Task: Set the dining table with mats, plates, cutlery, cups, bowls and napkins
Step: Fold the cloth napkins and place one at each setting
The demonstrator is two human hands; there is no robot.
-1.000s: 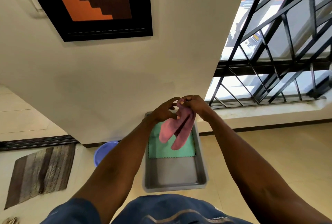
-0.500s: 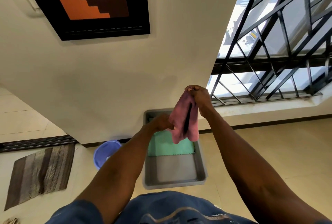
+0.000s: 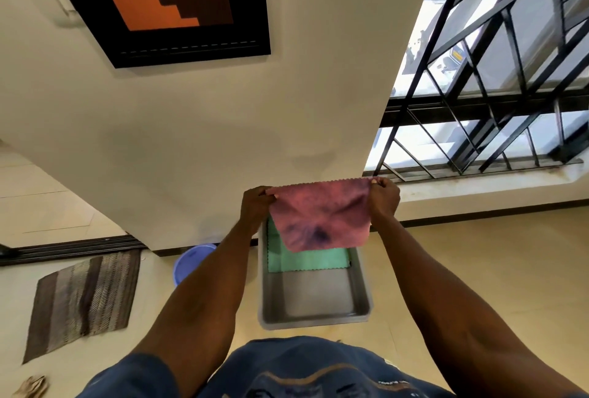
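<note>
Head view shows our hands, left hand (image 3: 255,206) and right hand (image 3: 384,196), pinching the pink napkin's (image 3: 320,216) top corners, now spread flat above the grey tray's (image 3: 314,318) far end after hanging bunched, so folding can start.

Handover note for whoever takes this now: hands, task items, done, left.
Left hand pinches the left top corner of the pink napkin; right hand pinches the right top corner. The napkin hangs spread flat between them, above the grey tray on the floor.
A green napkin lies flat in the tray's far half.
Done: pink napkin out of the tray and opened.
Left: no dining table, mats, plates, cutlery, cups or bowls in view; napkins not yet placed.
</note>
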